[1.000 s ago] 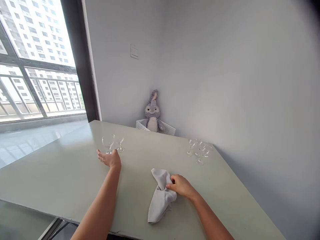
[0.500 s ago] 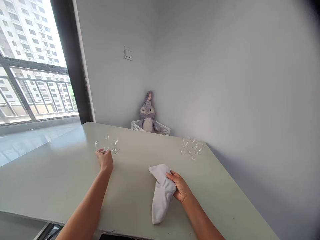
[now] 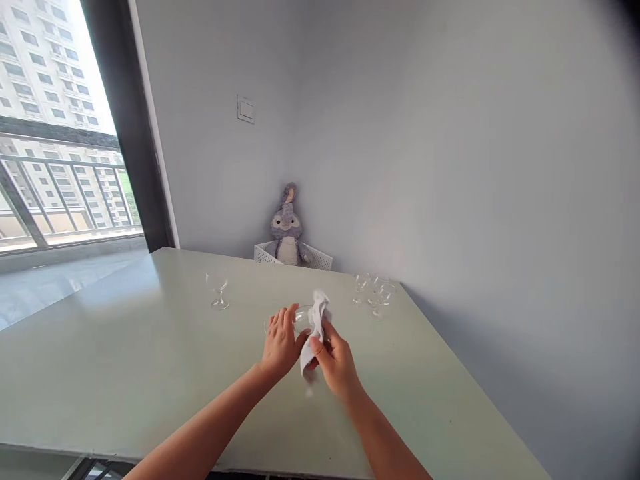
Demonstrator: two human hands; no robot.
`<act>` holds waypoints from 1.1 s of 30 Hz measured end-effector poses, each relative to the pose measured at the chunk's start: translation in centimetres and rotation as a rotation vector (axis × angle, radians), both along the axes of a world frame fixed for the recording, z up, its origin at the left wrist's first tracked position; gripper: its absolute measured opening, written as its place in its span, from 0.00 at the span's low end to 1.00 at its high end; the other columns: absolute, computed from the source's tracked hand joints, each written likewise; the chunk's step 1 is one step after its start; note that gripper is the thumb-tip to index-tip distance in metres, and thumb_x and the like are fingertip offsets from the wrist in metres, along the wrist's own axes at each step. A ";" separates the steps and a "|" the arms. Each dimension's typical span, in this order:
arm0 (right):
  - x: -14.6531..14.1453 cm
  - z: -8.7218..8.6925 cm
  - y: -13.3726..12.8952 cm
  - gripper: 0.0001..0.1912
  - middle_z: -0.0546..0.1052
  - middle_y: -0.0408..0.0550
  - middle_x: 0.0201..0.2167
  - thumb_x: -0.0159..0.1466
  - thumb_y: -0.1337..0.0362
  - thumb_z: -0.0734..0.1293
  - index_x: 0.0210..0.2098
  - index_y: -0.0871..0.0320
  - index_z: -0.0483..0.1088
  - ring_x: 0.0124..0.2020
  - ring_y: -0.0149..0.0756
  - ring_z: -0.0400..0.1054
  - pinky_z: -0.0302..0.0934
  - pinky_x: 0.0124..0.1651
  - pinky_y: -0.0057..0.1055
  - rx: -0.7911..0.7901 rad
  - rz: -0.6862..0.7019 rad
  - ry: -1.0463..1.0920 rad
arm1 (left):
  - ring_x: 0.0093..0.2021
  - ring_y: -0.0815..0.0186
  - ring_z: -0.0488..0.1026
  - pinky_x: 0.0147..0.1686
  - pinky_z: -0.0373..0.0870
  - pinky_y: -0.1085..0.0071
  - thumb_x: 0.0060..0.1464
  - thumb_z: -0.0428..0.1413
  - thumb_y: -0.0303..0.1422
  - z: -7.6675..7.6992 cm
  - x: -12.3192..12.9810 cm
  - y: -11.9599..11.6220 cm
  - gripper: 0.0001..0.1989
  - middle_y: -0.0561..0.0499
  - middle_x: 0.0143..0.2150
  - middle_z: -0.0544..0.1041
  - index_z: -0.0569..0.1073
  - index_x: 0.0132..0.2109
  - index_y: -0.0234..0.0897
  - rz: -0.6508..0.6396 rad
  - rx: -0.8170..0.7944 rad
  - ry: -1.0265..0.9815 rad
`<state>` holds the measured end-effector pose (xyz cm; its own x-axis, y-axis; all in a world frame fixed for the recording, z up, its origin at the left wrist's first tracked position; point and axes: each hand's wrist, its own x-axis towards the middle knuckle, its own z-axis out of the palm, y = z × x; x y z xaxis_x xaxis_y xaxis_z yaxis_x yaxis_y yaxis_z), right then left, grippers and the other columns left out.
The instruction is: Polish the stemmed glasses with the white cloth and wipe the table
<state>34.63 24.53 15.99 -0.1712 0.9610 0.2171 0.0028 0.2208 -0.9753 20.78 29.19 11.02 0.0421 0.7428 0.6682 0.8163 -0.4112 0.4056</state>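
Gripping a clear stemmed coupe glass (image 3: 299,320) just above a pale green tabletop (image 3: 100,347), the L hand (image 3: 281,343) had its fingers spread and curved around the bowl. The glass lay tilted, its bowl sticking out past the L hand's fingertips toward the R hand (image 3: 337,365). The R hand's fingers were pressed together, pinching a crumpled white terry towel (image 3: 314,330) against the bowl's far side, w/ the towel's tail hanging below the R hand. The hands were nearly touching, and the stem and foot were hidden behind them (can't tell if the foot touched the tabletop).

A lone clear stemmed glass (image 3: 217,291) stood upright ahead of the L hand, near but not touching it. A tight cluster of clear stemmed glasses (image 3: 375,297) stood ahead of the R hand, a little further off. Beyond both hands, a grey plush rabbit (image 3: 287,230) sat in a white perforated basket (image 3: 320,260).

Main risk, as judged: the thin glass could slip from the spread L hand if the towel dragged on it, then hit the hard tabletop and chip or break. Too much R-hand pressure could crack the thin bowl or snap the stem. A wide swing of the L hand could knock the lone glass.
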 end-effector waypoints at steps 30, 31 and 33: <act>4.1 -2.5 1.2 0.15 0.66 0.40 0.18 0.52 0.55 0.68 0.33 0.60 0.69 0.18 0.27 0.59 0.57 0.23 0.27 -0.401 0.156 0.158 | 0.36 0.62 0.68 0.39 0.60 0.64 0.54 0.48 0.45 3.8 -1.4 -0.4 0.22 0.47 0.32 0.73 0.65 0.53 0.40 -0.494 -0.162 0.379; 4.1 -2.0 0.7 0.14 0.66 0.39 0.18 0.52 0.56 0.69 0.32 0.60 0.69 0.19 0.27 0.59 0.57 0.23 0.27 -0.339 0.185 0.074 | 0.32 0.64 0.68 0.36 0.61 0.67 0.53 0.48 0.47 3.9 -1.6 -0.2 0.23 0.50 0.28 0.73 0.66 0.52 0.40 -0.531 -0.248 0.331; 4.4 -0.6 -0.3 0.09 0.66 0.39 0.20 0.51 0.60 0.69 0.30 0.59 0.71 0.22 0.28 0.59 0.56 0.26 0.26 -0.184 0.250 -0.130 | 0.27 0.67 0.67 0.29 0.61 0.72 0.51 0.47 0.50 4.5 -2.4 0.3 0.24 0.52 0.25 0.71 0.69 0.48 0.40 -0.698 -0.545 0.216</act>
